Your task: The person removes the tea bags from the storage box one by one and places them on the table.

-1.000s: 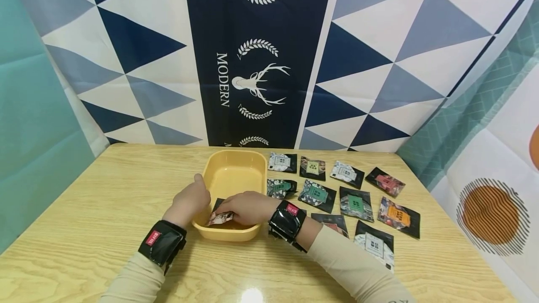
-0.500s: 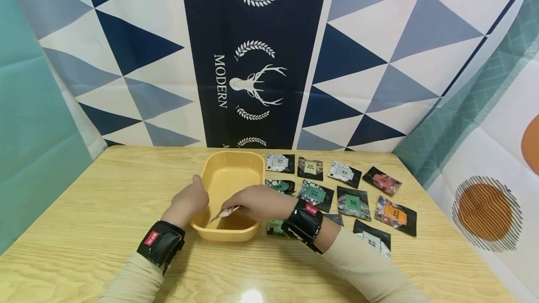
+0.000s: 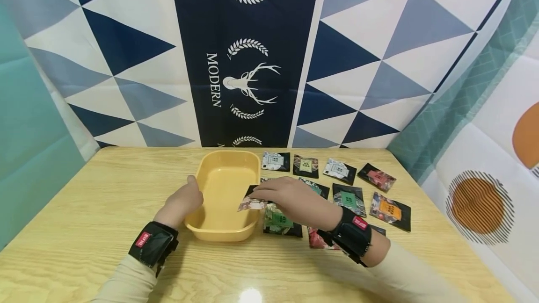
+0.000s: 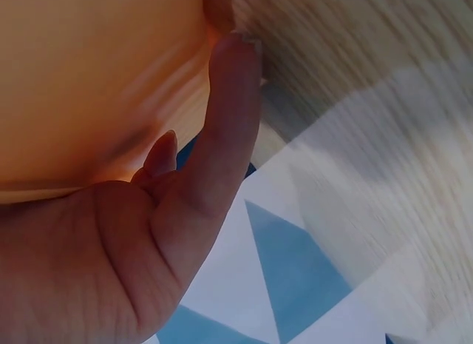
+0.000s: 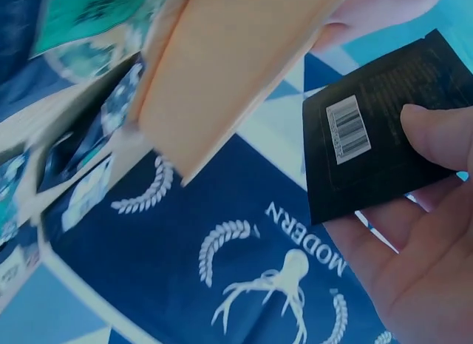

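A yellow plastic basin [image 3: 223, 191] stands on the wooden table. My left hand [image 3: 182, 202] holds its left rim; in the left wrist view a finger [image 4: 222, 129] lies along the outer wall, and the grip inside the rim is hidden. My right hand [image 3: 292, 198] pinches a small flat pouch [image 3: 251, 204] above the basin's right rim. In the right wrist view that pouch [image 5: 369, 129] turns its black back with a white barcode, the thumb [image 5: 443, 133] on this face and fingers behind. No pouch shows in the visible part of the basin.
Several black pouches with coloured labels lie in rows right of the basin, among them a green-labelled one [image 3: 348, 198], an orange-labelled one [image 3: 390, 210] and a red-labelled one [image 3: 376, 176]. A patterned cloth [image 3: 246, 83] hangs behind the table.
My right hand has lifted the pouch from inside the basin and carried it rightward over the right rim. My left hand has stayed at the left rim.
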`<move>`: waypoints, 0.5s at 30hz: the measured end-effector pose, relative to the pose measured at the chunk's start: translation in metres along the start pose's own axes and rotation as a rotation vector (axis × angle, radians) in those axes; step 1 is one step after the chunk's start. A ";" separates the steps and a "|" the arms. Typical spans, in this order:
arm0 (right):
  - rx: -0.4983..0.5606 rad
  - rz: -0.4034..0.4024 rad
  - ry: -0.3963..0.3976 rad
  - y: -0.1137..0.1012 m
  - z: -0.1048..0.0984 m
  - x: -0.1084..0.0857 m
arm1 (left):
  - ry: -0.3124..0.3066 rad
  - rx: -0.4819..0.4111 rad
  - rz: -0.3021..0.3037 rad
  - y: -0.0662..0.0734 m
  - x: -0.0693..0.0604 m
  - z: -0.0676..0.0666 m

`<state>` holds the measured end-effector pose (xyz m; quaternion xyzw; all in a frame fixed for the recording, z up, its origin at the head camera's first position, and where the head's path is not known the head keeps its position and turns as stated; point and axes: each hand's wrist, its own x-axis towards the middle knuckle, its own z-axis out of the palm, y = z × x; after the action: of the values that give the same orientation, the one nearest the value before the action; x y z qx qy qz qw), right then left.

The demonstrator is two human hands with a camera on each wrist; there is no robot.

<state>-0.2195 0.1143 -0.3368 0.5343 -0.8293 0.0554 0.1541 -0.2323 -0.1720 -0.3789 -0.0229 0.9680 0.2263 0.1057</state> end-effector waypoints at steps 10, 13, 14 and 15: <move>-0.062 0.147 -0.030 0.008 -0.008 -0.056 | -0.044 -0.071 0.038 -0.006 0.002 -0.002; -0.091 0.193 -0.028 0.013 -0.007 -0.081 | -0.038 -0.087 0.047 -0.006 0.002 -0.002; -0.097 0.213 -0.026 0.015 -0.006 -0.090 | -0.031 -0.091 0.051 -0.005 0.002 -0.002; -0.110 0.234 -0.024 0.017 -0.006 -0.098 | -0.023 -0.096 0.057 -0.005 0.002 -0.002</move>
<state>-0.1958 0.2084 -0.3608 0.4255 -0.8894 0.0211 0.1656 -0.2342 -0.1773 -0.3792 0.0025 0.9550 0.2756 0.1091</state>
